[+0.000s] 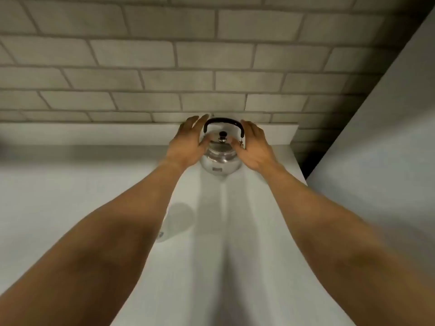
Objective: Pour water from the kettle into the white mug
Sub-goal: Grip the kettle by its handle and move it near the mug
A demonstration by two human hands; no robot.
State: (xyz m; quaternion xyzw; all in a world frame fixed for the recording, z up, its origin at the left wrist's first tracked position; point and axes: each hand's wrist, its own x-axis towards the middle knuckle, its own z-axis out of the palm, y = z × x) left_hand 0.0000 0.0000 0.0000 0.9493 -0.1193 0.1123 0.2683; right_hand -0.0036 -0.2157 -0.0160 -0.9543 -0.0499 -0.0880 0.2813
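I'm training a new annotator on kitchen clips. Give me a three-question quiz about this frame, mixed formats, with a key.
1. True or false: the kettle stands on the counter with its black handle upright.
2. Where are the two hands? A) both gripping the handle B) open, one on each side of the kettle C) resting flat on the counter
3. Fill in: the white mug sits partly hidden by the left ____.

Key: 1 true; 2 B, left hand and right hand flank the body; 3 forearm.
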